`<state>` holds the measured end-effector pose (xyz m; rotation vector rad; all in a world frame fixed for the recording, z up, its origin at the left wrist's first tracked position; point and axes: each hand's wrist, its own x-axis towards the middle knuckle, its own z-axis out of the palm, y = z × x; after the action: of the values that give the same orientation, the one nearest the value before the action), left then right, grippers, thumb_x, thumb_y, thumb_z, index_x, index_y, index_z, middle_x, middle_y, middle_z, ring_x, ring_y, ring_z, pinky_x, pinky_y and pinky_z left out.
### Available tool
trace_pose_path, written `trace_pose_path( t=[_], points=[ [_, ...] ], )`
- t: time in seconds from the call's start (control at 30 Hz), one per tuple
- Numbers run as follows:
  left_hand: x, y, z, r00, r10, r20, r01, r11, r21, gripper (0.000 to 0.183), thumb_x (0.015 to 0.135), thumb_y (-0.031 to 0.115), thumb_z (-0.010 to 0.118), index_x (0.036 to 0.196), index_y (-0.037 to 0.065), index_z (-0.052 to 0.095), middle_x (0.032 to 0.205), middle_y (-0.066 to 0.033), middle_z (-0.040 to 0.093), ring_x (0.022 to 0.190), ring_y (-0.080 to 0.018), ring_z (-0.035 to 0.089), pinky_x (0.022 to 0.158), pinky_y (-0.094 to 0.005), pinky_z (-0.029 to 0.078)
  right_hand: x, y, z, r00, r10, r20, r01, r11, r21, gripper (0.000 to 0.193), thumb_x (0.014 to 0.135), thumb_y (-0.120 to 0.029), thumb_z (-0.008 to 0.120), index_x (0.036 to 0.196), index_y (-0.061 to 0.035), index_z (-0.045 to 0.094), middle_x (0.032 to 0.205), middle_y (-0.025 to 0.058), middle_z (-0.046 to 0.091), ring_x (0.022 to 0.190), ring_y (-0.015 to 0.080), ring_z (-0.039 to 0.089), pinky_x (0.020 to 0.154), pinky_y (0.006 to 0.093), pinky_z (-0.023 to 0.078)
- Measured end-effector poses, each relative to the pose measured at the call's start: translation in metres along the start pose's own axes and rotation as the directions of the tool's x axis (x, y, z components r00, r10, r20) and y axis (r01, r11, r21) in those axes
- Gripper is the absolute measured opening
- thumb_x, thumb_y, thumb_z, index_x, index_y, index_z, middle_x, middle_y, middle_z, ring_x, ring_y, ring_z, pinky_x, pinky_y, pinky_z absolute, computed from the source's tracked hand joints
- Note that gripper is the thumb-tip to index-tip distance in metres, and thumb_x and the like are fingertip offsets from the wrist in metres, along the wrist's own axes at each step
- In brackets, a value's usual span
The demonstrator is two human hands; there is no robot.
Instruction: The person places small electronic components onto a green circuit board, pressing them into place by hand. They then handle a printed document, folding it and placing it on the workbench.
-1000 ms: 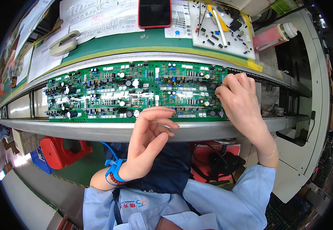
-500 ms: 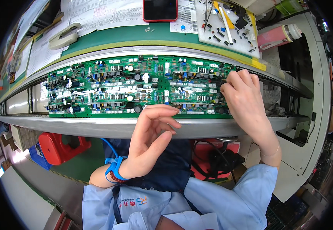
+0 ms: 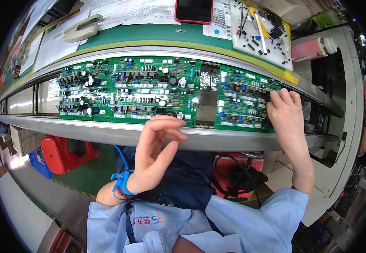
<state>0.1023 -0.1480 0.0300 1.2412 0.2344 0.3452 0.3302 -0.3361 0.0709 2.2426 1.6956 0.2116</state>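
One bare left hand [image 3: 150,158] is hovering, loosely curled, empty; one bare right hand [image 3: 289,122] is bending over a component-studded green circuit board's [image 3: 246,99] right end, grip hidden; leftward, one larger green circuit board [image 3: 128,90] is lying apart, silver metal rails [image 3: 216,140] flanking both.

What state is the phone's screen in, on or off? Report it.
Apparently off: the phone's screen is black where visible, nothing lit.

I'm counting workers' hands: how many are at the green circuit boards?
2: the left hand over the near metal rail, the right hand at the right-hand circuit board's right end.
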Motion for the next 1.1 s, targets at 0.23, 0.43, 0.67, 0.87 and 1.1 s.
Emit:
trace_pose_path(
  t=[0.23,0.43,0.67,0.87,1.1],
  points=[
    [-0.005,0.001,-0.007,1.000,0.001,-0.005,-0.001,1.000,0.026,0.028,0.084,-0.007,0.044,0.111,-0.002,0.048,0.116,-0.0131,0.047,0.095,-0.0158,0.053,0.086,-0.0289,0.042,-0.007,0.010,-0.012,0.992,0.125,0.017,-0.126,0.988,0.089,0.012,0.069,-0.005,0.059,0.080,-0.0068,0.054,0.079,0.0052,0.048,0.084,0.0196,0.050,0.081,0.0335,0.038],
    [-0.011,0.002,-0.008,1.000,0.027,0.014,-0.028,0.996,0.085,0.021,0.084,-0.010,0.043,0.101,-0.002,0.053,0.104,-0.0128,0.053,0.090,-0.0165,0.053,0.081,-0.0274,0.043,0.033,-0.029,-0.032,0.980,-0.028,-0.197,0.123,0.865,0.487,0.020,0.075,-0.002,0.058,0.094,-0.0058,0.051,0.084,0.0063,0.051,0.084,0.0205,0.053,0.081,0.0349,0.038],
    [-0.027,0.017,-0.031,0.970,0.240,-0.041,-0.179,0.818,0.546,0.021,0.079,-0.012,0.046,0.090,0.000,0.058,0.093,-0.0132,0.060,0.087,-0.0221,0.057,0.077,-0.0286,0.044,0.062,-0.061,-0.016,0.986,-0.154,-0.064,0.167,0.893,0.419,0.015,0.075,-0.004,0.050,0.089,-0.0035,0.047,0.078,0.0086,0.054,0.078,0.0233,0.058,0.078,0.0343,0.039],
    [-0.030,0.011,-0.060,0.890,0.455,-0.023,-0.203,0.441,0.874,0.027,0.071,-0.014,0.051,0.090,0.002,0.060,0.101,-0.0126,0.064,0.091,-0.0264,0.057,0.080,-0.0333,0.044,0.050,-0.058,-0.010,0.995,-0.075,-0.066,0.094,0.930,0.354,0.016,0.071,0.000,0.052,0.086,-0.0036,0.048,0.074,0.0094,0.050,0.071,0.0245,0.054,0.069,0.0341,0.037],
    [-0.006,0.002,-0.056,0.907,0.406,0.115,-0.240,0.274,0.931,0.035,0.072,-0.004,0.056,0.106,0.003,0.057,0.122,-0.0124,0.057,0.114,-0.0267,0.053,0.098,-0.0396,0.034,0.027,-0.044,-0.008,0.995,0.070,0.073,-0.090,0.945,0.314,0.019,0.068,0.001,0.056,0.085,-0.0030,0.047,0.080,0.0112,0.048,0.077,0.0270,0.052,0.070,0.0362,0.037]
  ],
)
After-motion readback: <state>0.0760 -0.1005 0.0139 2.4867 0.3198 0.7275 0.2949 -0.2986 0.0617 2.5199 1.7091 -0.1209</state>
